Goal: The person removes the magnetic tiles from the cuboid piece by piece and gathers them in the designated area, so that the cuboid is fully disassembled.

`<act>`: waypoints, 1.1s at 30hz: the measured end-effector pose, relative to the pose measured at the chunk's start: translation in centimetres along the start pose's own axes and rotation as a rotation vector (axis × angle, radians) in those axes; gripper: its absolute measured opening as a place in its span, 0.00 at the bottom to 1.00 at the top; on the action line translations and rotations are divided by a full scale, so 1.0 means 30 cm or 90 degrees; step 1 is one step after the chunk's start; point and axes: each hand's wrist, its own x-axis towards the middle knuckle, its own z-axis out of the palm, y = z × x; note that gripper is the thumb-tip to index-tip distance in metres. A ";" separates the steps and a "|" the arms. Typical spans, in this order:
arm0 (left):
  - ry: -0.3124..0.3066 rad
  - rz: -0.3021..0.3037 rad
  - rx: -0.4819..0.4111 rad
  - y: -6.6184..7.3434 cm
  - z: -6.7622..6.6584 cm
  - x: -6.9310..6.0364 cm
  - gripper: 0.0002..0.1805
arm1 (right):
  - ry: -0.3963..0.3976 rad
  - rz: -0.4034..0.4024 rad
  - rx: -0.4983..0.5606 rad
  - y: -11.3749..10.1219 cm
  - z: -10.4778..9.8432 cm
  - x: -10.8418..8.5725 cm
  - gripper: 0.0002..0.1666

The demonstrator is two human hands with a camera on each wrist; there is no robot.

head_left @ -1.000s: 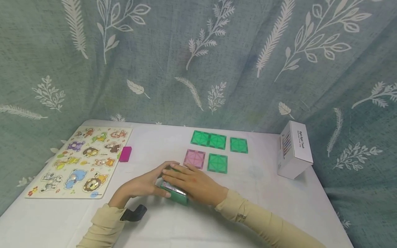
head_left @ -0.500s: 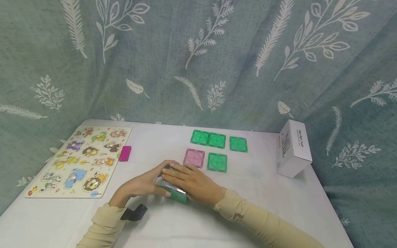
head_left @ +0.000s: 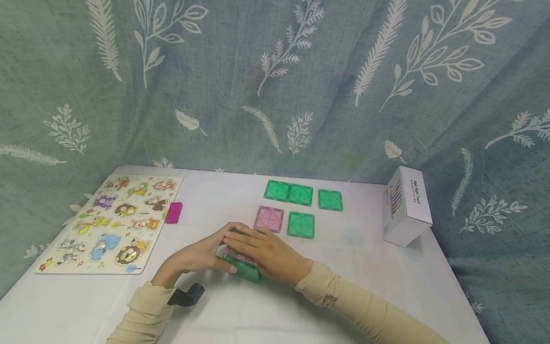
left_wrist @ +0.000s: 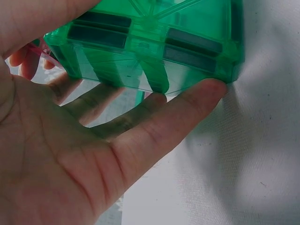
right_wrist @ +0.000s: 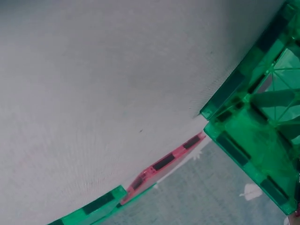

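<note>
Between both hands, on the white table, stands a small box of green magnetic tiles (head_left: 247,272). My left hand (head_left: 195,255) holds its left side, the thumb in front and the fingers round behind. In the left wrist view, those fingers press the green wall (left_wrist: 140,42). Across the top lies my right hand (head_left: 279,255), gripping a pink magnetic tile (head_left: 241,258) that shows as a strip under the palm; the right thumb is hidden. The right wrist view shows the green box's near corner (right_wrist: 253,145) on the cloth.
Behind the hands lie a flat pink tile (head_left: 269,219) and several green tiles (head_left: 301,225). At left is an animal puzzle board (head_left: 129,191) with a magenta block (head_left: 174,213) at its edge. A white box (head_left: 408,210) stands at right.
The top face between the hands had a silvery glare before; now it looks pink, so the tile's tilt has shifted slightly. Both hands have hardly moved.
</note>
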 end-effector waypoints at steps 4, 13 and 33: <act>0.001 -0.002 -0.005 0.001 0.002 0.001 0.56 | 0.011 0.005 0.038 0.002 0.000 -0.001 0.44; 0.018 -0.032 0.002 0.004 0.008 -0.004 0.60 | 0.049 0.008 0.095 0.007 0.005 0.008 0.46; 0.026 -0.032 0.015 0.012 0.009 -0.002 0.60 | 0.081 0.134 0.296 0.012 -0.048 0.004 0.32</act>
